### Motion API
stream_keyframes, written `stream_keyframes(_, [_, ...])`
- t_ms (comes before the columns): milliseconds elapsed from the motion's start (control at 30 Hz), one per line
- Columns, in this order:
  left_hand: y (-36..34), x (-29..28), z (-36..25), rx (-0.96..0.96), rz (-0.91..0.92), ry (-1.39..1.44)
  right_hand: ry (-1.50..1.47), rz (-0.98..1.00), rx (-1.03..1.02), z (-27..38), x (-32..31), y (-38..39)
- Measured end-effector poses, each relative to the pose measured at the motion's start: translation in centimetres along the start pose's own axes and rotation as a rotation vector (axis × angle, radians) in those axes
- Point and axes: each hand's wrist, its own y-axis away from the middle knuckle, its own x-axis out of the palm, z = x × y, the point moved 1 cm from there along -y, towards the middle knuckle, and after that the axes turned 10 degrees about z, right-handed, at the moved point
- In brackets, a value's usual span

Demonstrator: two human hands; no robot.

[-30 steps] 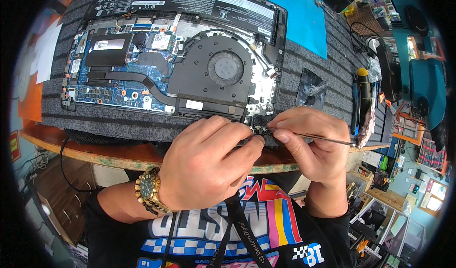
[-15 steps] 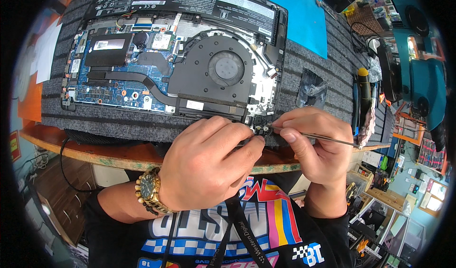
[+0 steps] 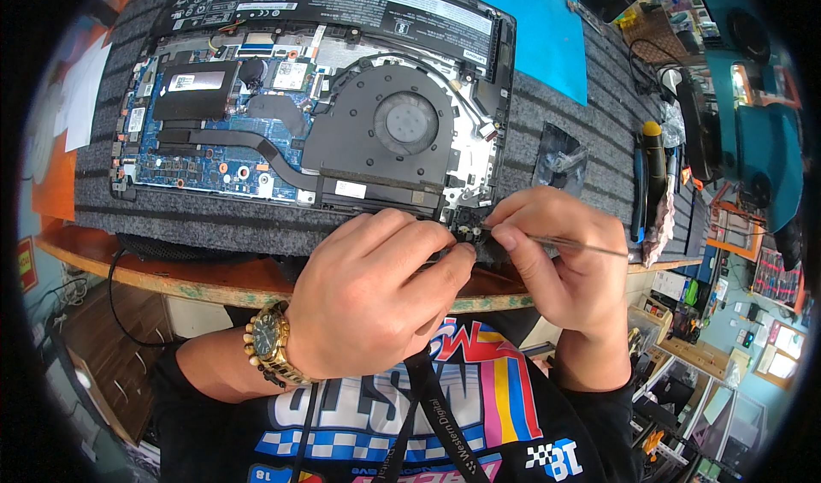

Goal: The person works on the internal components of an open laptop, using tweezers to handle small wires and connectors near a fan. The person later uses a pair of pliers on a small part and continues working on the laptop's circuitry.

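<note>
An opened laptop (image 3: 282, 154) lies on the ribbed grey mat, its fan, blue circuit board and battery exposed. At its near right corner is a small black part (image 3: 468, 226) with pale spots; whether it is fixed to the laptop I cannot tell. My left hand (image 3: 376, 286) is closed, thumb and fingertips pinching this part from the left. My right hand (image 3: 569, 256) grips slim metal tweezers (image 3: 586, 245) between thumb and fingers. Their working end reaches the black part, though the fingers partly hide the tips.
A small dark plastic bag (image 3: 560, 158) lies right of the laptop. Beyond it are a yellow-and-black screwdriver (image 3: 654, 162) and crumpled foil (image 3: 663, 231). A blue mat (image 3: 543, 34) lies at the back. The worn wooden table edge (image 3: 214, 282) runs beneath my hands.
My right hand has shifted slightly up and left, and the tweezers have tilted and moved with it. My left hand stays in place.
</note>
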Motion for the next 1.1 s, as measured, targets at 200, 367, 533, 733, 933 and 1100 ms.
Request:
stream_keyframes(200, [0.01,0.21,0.11,0.008,-0.025,-0.003,0.009,-0.041,-0.093,-0.41,-0.19,-0.17])
stream_keyframes(367, [-0.05,0.13,0.05,0.007,-0.015,-0.001,0.034,-0.020,-0.062,-0.06,0.02,-0.05])
stream_keyframes(533, [-0.07,0.03,-0.03,0.005,-0.016,-0.002,0.028,-0.011,-0.050,0.05,-0.03,-0.01])
stream_keyframes(733, [-0.07,0.10,0.01,0.009,-0.016,-0.009,-0.020,-0.035,-0.052,-0.25,0.02,0.18])
stream_keyframes(933, [-0.03,0.02,-0.08,-0.001,-0.009,-0.007,0.083,0.012,-0.080,0.00,-0.23,0.26])
stream_keyframes(1100, [-0.14,0.08,-0.11,-0.007,-0.032,0.014,-0.020,-0.027,-0.044,-0.29,-0.15,0.51])
